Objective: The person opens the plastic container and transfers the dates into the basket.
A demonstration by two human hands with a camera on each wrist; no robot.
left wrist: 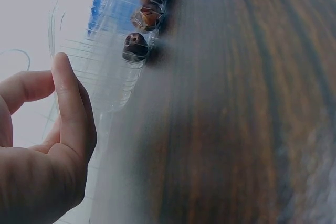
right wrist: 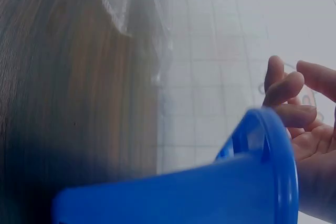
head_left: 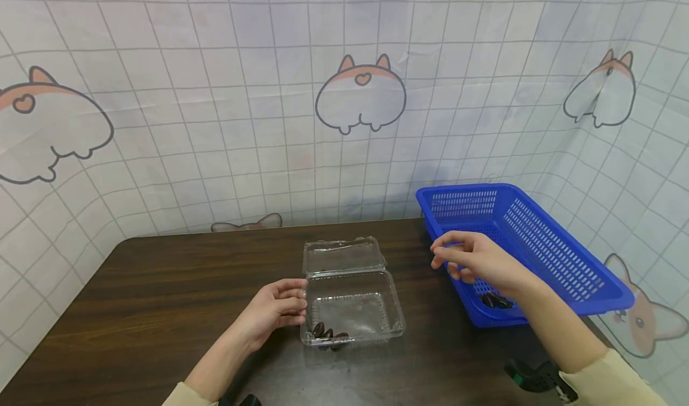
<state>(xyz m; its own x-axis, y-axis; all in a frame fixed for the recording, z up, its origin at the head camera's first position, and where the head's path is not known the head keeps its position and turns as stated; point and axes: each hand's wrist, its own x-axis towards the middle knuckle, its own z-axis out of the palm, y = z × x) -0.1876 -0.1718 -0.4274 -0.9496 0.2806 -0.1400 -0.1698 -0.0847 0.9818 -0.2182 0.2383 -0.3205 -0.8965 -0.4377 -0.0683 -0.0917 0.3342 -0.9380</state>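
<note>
Left of centre on the table, an uncapped clear plastic clamshell box [head_left: 350,310] has its lid [head_left: 344,256] folded back. Several small dark brown, glossy, date-like pieces [head_left: 325,332] lie in its near left corner; the left wrist view shows them through the wall, one dark piece [left wrist: 135,47] nearest. My left hand [head_left: 280,305] touches the box's left edge with extended fingertips. Over the left rim of a blue basket [head_left: 560,250] hovers my right hand [head_left: 479,259], fingers loosely bent, nothing visible in them. More dark pieces [head_left: 496,301] lie in the basket's near end, below that wrist.
A dark wood-grain table [head_left: 177,286] carries both containers. Behind and to the right hangs a white gridded cloth [head_left: 258,125] with cartoon animals. The basket's raised blue rim [right wrist: 281,166] stands close to the right hand.
</note>
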